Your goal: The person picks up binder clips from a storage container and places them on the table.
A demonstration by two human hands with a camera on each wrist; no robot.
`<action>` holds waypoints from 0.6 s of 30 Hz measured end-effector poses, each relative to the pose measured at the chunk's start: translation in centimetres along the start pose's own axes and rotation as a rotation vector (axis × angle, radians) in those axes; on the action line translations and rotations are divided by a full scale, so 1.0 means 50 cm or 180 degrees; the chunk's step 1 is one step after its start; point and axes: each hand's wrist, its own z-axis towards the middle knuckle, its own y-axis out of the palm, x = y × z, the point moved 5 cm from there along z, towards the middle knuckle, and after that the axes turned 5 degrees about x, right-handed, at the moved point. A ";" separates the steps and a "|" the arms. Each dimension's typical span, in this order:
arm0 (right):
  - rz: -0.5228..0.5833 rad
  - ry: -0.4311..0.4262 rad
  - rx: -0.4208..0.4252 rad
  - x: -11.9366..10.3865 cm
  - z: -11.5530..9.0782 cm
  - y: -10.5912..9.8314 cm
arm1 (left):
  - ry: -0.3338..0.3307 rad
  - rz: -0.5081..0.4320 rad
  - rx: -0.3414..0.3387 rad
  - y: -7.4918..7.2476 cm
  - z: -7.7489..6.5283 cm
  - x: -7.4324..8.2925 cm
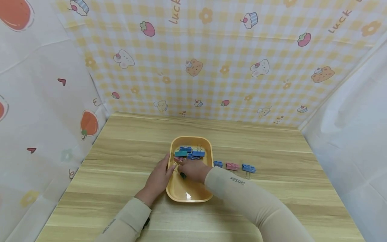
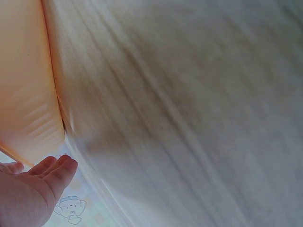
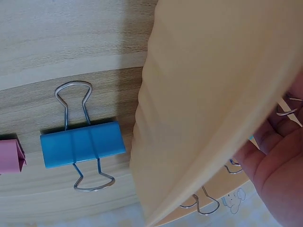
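Observation:
A yellow-orange plastic tray (image 1: pixel 188 198) stands on the wooden table. My left hand (image 1: pixel 158 179) holds its left side, thumb over the rim and fingers along the outer wall; the left wrist view shows those fingers (image 2: pixel 59 175) by the tray's end. My right hand (image 1: pixel 195 169) reaches down inside the tray and grips a dark green binder clip (image 1: pixel 182 175), mostly hidden by the hand. Wire handles (image 3: pixel 288 112) show among the right fingers in the right wrist view. Toward the tray's far end lie a teal binder clip (image 1: pixel 180 154), several blue ones (image 1: pixel 198 154) and a reddish one.
Right of the tray, a blue binder clip (image 3: pixel 83 144), a pink binder clip (image 1: pixel 232 166) and another blue binder clip (image 1: pixel 248 168) lie in a row on the table. A patterned yellow-check cloth (image 1: pixel 211 77) hangs behind, with white cloth at both sides.

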 end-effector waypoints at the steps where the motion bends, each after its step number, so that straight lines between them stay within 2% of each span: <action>1: 0.0036 0.0012 0.0006 -0.001 -0.001 -0.001 | 0.0002 0.0002 0.0001 0.000 0.000 0.000; 11: 0.0249 -0.0007 0.0065 -0.008 -0.012 -0.011 | -0.0005 -0.0004 -0.0010 0.002 0.002 -0.002; 18: 0.0106 -0.0068 0.0174 -0.012 -0.022 -0.030 | 0.0041 -0.0007 0.0018 0.002 0.003 -0.001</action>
